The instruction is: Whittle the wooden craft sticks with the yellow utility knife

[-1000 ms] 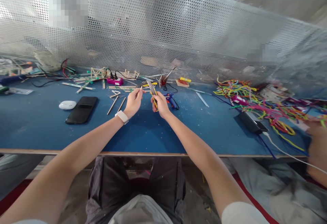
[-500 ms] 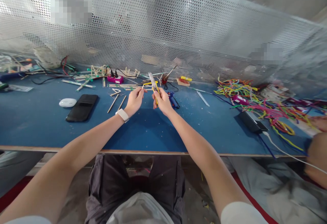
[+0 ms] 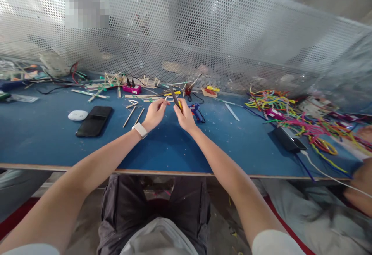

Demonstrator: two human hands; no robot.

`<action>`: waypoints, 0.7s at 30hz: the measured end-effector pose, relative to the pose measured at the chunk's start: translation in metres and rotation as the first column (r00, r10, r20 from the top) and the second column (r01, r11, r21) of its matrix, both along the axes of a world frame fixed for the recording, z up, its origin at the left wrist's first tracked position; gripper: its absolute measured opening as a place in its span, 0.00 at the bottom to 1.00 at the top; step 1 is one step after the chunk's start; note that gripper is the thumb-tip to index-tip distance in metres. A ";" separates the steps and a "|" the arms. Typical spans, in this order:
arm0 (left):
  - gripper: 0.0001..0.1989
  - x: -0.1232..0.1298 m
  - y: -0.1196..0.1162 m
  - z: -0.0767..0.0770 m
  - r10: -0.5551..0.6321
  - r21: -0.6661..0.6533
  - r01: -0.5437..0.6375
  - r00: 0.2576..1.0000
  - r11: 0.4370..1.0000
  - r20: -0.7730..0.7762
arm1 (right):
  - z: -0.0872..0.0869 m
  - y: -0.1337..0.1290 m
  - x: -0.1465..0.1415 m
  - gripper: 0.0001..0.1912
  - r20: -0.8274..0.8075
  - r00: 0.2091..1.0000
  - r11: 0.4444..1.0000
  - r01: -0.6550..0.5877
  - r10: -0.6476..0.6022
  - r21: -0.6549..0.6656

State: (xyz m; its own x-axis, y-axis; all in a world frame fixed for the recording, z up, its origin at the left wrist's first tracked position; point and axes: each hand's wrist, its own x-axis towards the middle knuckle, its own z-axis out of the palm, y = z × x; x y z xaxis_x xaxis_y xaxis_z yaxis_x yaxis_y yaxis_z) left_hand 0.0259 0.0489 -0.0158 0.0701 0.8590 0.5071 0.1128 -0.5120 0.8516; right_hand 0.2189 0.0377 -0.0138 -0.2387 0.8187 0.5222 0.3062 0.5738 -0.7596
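Note:
My right hand (image 3: 185, 115) is closed around a yellow box cutter (image 3: 175, 97), its blade pointing up and away from me. Close beside it on the left, my left hand (image 3: 155, 113) pinches a small thin wooden stick (image 3: 166, 99), most of it hidden by the fingers. The blade is near the stick's tip; whether they touch I cannot tell. A blue glue gun (image 3: 197, 112) lies just right of my right hand. Loose wooden sticks (image 3: 129, 116) and a small joined stick piece (image 3: 132, 104) lie left of my left hand.
A black phone (image 3: 94, 121) and a white earbud case (image 3: 78, 115) lie on the left. Behind are a pink power strip (image 3: 131, 88) and a perforated metal screen (image 3: 186, 26). Coloured wires (image 3: 270, 102) and a black power bank (image 3: 287, 138) fill the right, near another person's arm (image 3: 360, 181).
My right hand has turned the box cutter, so its blade now looks dark instead of bright. My left hand, with the stick, has shifted slightly right, closer to the blade.

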 end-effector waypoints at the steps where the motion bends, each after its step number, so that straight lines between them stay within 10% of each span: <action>1: 0.17 0.000 0.000 0.000 -0.001 0.009 0.001 1.000 1.000 -0.002 | 0.003 -0.002 0.000 0.30 0.033 0.999 0.999 0.021 -0.023 0.050; 21: 0.18 -0.002 -0.013 0.014 -0.267 -0.073 0.280 0.952 0.957 0.152 | 0.013 -0.007 0.002 0.30 0.284 0.945 0.966 0.096 -0.164 0.238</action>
State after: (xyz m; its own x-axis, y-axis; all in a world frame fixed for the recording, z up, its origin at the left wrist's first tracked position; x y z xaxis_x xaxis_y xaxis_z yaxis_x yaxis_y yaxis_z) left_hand 0.0241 0.0355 -0.0020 0.2434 0.8603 0.4480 -0.1435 -0.4249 0.8938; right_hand 0.2208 0.0311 -0.0005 -0.3102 0.7270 0.6126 0.5825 0.6546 -0.4819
